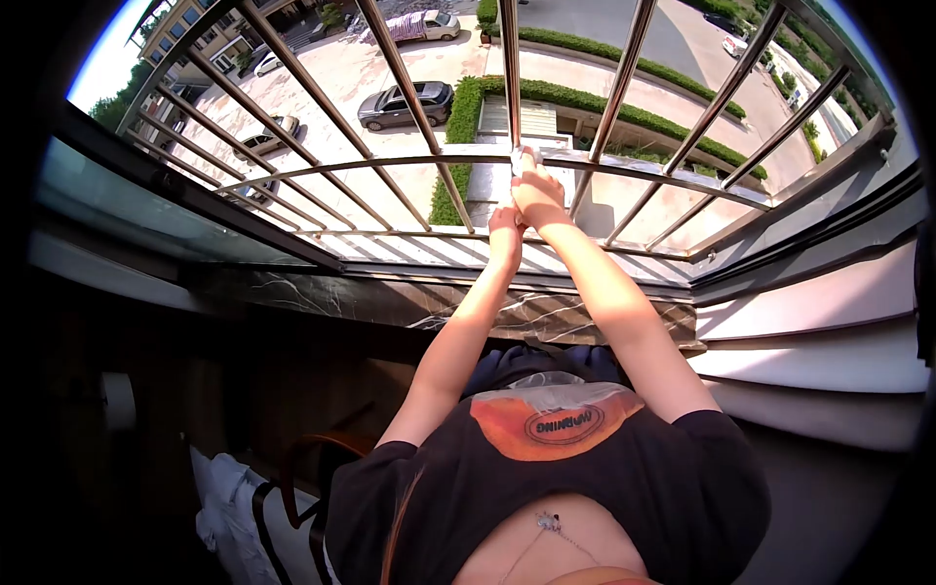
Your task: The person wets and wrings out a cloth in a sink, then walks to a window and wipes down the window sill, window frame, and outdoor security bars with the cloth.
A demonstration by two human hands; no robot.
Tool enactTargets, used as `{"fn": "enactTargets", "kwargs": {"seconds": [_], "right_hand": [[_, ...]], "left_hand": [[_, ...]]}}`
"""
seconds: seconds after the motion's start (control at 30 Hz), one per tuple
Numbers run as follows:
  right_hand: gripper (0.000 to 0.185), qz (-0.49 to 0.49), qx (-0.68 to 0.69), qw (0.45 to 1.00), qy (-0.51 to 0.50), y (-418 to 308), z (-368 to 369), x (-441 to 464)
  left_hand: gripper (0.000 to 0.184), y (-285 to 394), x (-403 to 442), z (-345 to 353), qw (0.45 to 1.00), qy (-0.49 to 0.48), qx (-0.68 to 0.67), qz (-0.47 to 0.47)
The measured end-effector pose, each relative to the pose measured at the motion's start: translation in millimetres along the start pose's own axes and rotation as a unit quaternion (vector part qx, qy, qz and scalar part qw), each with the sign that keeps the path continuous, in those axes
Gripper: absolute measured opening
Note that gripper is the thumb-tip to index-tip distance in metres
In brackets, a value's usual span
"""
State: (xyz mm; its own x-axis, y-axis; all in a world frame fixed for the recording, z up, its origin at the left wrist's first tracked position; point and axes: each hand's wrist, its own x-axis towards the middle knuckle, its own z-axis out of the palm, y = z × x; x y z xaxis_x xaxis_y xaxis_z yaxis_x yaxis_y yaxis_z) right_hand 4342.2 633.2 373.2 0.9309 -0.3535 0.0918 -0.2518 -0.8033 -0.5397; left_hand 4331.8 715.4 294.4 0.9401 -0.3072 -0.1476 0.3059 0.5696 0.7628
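A metal window guard (439,156) of upright bars and a curved cross rail stands in front of me. My right hand (539,193) is closed on a crumpled white cloth (526,158), pressed against the middle upright bar (512,88) where it meets the rail. Just below and to the left, my left hand (506,230) is closed at the lower part of the same bar, close to my right wrist. Its fingertips are mostly hidden, as is part of the cloth.
Below the guard runs a dark marble sill (390,302). A window frame (195,185) borders the left, and a pale curtain (819,341) hangs at the right. A chair (292,478) with white fabric is behind on the left. Outside, far below, are parked cars (405,104) and hedges.
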Motion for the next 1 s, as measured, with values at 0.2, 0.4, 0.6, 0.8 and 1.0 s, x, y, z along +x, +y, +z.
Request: {"fn": "enactTargets", "kwargs": {"seconds": [0.2,0.4,0.6,0.8,1.0], "right_hand": [[0.054,-0.042,0.06,0.997,0.007,9,-18,-19],[0.061,-0.007,0.145,0.989,-0.015,37,-3,-74],[0.057,-0.032,0.255,0.966,0.041,71,15,-140],[0.061,0.0,0.255,0.967,-0.011,85,9,-197],[0.053,0.013,0.328,0.944,0.012,83,19,-240]], "left_hand": [[0.036,20,-32,7,0.998,-0.016,0.064,-0.019],[0.033,-19,-67,-7,0.989,0.072,0.129,-0.011],[0.029,-53,-114,-21,0.99,0.076,0.104,-0.054],[0.024,-68,-168,-22,0.988,0.05,0.127,-0.068],[0.025,-62,-214,-19,0.975,0.125,0.162,-0.084]]}}
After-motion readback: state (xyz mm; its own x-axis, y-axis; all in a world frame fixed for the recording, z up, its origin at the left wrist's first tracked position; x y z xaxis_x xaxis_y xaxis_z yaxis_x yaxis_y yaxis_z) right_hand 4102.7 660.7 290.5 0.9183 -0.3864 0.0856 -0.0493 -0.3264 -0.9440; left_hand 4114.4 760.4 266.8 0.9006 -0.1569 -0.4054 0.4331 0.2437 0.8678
